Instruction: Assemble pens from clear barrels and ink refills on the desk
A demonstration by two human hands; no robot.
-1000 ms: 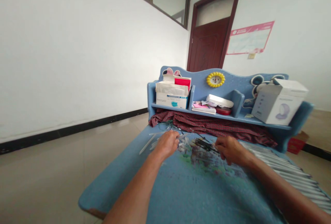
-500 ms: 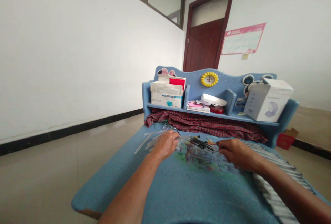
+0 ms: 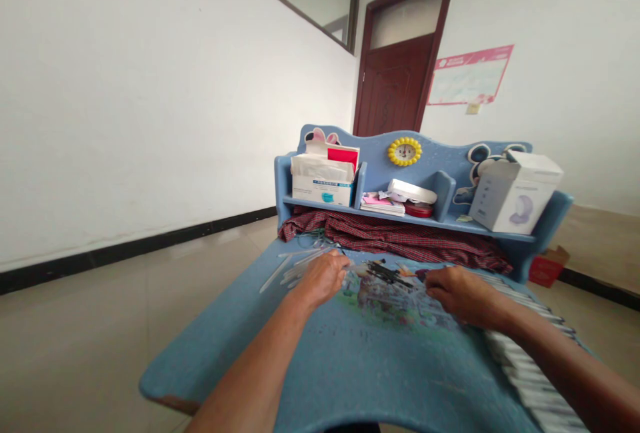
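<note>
My left hand (image 3: pixel 326 277) is closed, its fingertips pinched around something slim with a dark tip that I cannot make out. Beside it lie several thin translucent white tubes (image 3: pixel 276 274) on the blue desk (image 3: pixel 350 366). Between my hands is a small heap of short black pieces (image 3: pixel 387 274), too small to name surely. Past the heap, my right hand (image 3: pixel 457 292) has its fingers curled shut; what they hold, if anything, is hidden. Under my right forearm runs a long row of white, pen-like sticks with dark ends (image 3: pixel 533 363), partly covered by the arm.
A crumpled red checked cloth (image 3: pixel 395 241) lies along the desk's back. Above it, the blue shelf (image 3: pixel 445 221) carries a mask box (image 3: pixel 323 192), papers (image 3: pixel 380 205), a white case (image 3: pixel 413 192) and a white carton (image 3: pixel 520 194). A red box (image 3: pixel 547 268) stands behind at right.
My right hand has drawn slightly away to the right from the black heap. My left hand stays nearly in place, still pinched. The view has shifted a little.
</note>
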